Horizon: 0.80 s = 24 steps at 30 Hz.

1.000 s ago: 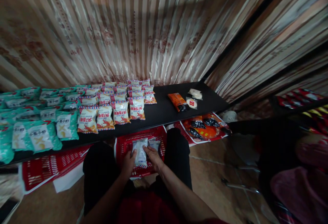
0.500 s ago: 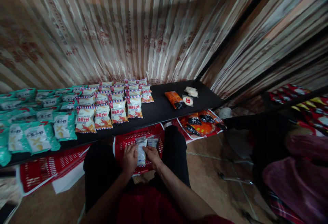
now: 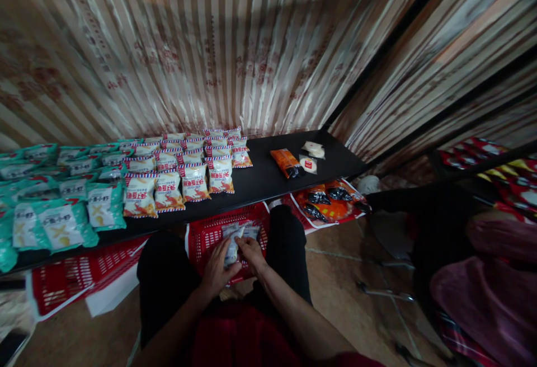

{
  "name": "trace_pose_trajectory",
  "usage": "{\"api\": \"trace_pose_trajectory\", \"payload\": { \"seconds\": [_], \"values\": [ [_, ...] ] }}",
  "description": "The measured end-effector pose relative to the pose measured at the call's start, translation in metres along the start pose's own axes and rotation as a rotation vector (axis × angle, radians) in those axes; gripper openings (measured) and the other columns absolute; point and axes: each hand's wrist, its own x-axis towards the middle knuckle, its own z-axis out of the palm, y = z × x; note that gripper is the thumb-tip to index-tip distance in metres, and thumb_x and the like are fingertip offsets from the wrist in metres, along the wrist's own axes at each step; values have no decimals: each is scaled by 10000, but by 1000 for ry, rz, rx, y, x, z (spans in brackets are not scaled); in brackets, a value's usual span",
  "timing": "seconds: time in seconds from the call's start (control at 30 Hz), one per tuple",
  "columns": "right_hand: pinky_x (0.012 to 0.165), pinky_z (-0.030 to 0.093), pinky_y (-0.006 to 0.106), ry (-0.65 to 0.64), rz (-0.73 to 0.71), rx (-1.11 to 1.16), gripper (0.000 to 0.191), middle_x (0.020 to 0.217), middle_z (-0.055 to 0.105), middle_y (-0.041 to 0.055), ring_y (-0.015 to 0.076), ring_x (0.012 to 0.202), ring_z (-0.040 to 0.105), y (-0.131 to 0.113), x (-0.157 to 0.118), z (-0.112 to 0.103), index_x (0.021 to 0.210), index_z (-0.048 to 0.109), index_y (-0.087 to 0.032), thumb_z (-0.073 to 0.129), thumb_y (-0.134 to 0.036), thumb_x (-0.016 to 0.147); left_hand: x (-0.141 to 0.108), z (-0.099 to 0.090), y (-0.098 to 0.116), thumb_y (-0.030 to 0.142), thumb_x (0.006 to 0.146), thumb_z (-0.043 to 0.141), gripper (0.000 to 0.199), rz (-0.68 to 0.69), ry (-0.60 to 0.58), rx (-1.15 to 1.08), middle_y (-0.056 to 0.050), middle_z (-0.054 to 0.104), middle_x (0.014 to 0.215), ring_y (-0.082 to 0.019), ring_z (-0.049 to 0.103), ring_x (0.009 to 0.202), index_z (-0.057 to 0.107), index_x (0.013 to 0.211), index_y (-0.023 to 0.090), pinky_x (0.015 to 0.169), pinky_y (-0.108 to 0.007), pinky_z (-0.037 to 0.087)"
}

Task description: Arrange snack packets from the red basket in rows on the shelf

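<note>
Between my knees stands a red plastic basket (image 3: 200,231), and a small pale snack bag (image 3: 231,248) is held over it. My left hand (image 3: 218,267) curves around the bag's left side and lower end, with the thumb below. My right hand (image 3: 252,254) pinches the bag's upper right edge between thumb and fingers. Behind these hands, more pale bags (image 3: 252,231) lie in the basket. The print on the held bag is too dim to read.
On the black table (image 3: 262,179) stand rows of white-and-orange snack bags (image 3: 195,182) and teal snack bags (image 3: 67,224). An orange bag (image 3: 286,163) and small clear packets (image 3: 309,164) lie further right. A basket of orange bags (image 3: 325,202) sits below; another person (image 3: 482,288) is at right.
My left hand has turned and slid lower around the bag, its thumb now under the lower end. The bag has tilted, its top leaning right. My right hand has barely moved.
</note>
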Motion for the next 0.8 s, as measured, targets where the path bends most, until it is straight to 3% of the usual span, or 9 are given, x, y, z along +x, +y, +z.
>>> {"api": "trace_pose_trajectory", "payload": {
  "seconds": [0.13, 0.3, 0.5, 0.63, 0.8],
  "values": [
    [464, 442, 233, -12, 4, 19, 248, 546, 562, -23, 120, 474, 547, 0, -1, 0, 655, 485, -204, 646, -385, 706, -1, 2, -1, 446, 724, 582, 762, -2, 4, -9, -142, 370, 1441, -258, 323, 1336, 352, 1376, 123, 1105, -428, 267],
    [525, 488, 244, -35, -54, 33, 227, 591, 594, -14, 133, 531, 593, 6, 3, 2, 719, 526, -193, 599, -407, 731, 0, 13, -11, 407, 817, 446, 560, -54, 159, -112, -136, 485, 1357, -232, 453, 1249, 441, 1311, 143, 1050, -422, 348],
    [591, 502, 260, -51, -153, -3, 149, 619, 614, -25, 148, 584, 612, 8, 5, 0, 820, 567, -207, 603, -312, 719, 5, 5, -10, 475, 784, 475, 540, -196, 192, -328, -120, 613, 1205, -237, 571, 1104, 550, 1211, 154, 963, -366, 424],
    [681, 503, 275, -56, -405, -204, 233, 713, 626, -14, 153, 672, 612, 3, 0, -6, 954, 589, -195, 580, -231, 724, 9, -7, -5, 543, 740, 525, 543, -304, 150, -489, -102, 702, 968, -261, 630, 957, 626, 1092, 142, 836, -351, 484],
    [800, 498, 330, -26, -728, -508, 367, 941, 622, 58, 178, 809, 604, -2, -7, -12, 1108, 592, -188, 555, -154, 744, 12, -17, -8, 566, 706, 563, 494, -323, 65, -569, -88, 709, 793, -235, 650, 765, 674, 931, 140, 685, -314, 504]
  ]
}}
